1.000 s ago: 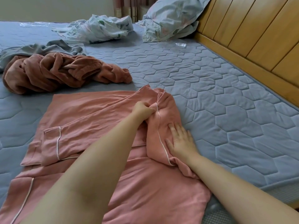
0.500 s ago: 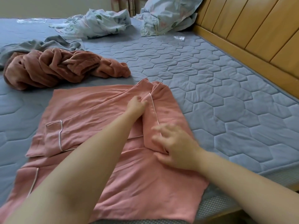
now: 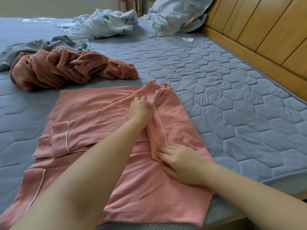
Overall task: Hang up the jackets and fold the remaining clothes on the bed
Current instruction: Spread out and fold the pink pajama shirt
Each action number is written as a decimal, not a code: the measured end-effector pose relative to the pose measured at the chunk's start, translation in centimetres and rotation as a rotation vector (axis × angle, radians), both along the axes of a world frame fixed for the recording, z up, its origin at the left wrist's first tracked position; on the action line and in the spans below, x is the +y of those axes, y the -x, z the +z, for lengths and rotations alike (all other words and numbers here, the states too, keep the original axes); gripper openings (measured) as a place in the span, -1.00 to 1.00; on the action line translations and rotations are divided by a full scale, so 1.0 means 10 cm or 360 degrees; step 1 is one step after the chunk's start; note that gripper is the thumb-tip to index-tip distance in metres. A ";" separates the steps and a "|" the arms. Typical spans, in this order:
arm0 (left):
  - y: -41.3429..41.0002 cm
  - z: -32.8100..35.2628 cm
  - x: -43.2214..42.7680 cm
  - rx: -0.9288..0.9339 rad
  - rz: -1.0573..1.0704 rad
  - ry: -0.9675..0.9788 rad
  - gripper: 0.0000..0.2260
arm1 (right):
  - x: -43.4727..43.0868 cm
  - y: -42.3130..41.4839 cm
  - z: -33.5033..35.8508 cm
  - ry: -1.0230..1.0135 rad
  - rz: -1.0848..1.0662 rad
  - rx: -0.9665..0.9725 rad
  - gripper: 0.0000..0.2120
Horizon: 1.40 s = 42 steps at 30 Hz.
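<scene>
**Salmon-pink pyjama top (image 3: 99,117) with white piping, spread on a blue-grey quilted mattress (image 3: 216,97)**

Head view: the pyjama top lies flat from the centre down to 7 o'clock, its piped chest pocket (image 3: 61,138) at 9 o'clock; its right side is turned over into a long flap (image 3: 172,120) running from the collar towards 5 o'clock; the left hand (image 3: 140,107) rests at the centre on the cloth beside the flap's piped edge, released, fingers loosely laid and holding nothing; the right hand (image 3: 181,163) sits on the flap's near end at 5 o'clock, fingertips on the bunched cloth, and I cannot tell whether it pinches or only presses; a crumpled rust-brown fleece garment (image 3: 66,70) lies at 10 o'clock, touching a grey garment (image 3: 41,45) behind it; pale floral bedding (image 3: 108,24) and a matching floral pillow (image 3: 174,14) sit at 12 o'clock; a wooden headboard (image 3: 257,30) runs along 2 o'clock.
</scene>
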<state>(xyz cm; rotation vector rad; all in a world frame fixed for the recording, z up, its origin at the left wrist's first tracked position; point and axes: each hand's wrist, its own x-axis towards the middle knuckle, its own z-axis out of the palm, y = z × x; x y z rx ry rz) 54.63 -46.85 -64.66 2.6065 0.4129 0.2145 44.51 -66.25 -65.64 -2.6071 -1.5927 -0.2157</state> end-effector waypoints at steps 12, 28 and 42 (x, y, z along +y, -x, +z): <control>0.34 -0.25 -0.12 0.0202 -0.0788 -0.0532 -0.48 | -0.18 -0.21 0.03 -0.0662 -0.1121 0.0642 -0.63; 1.15 -0.02 0.02 0.0368 -0.0585 0.0967 -0.51 | -0.15 -0.33 0.59 -0.1098 -0.1552 0.1763 -0.70; 1.98 0.08 1.30 -0.0095 0.0417 0.2725 -0.81 | 2.00 0.24 1.37 -0.0514 -0.0934 0.1046 -0.95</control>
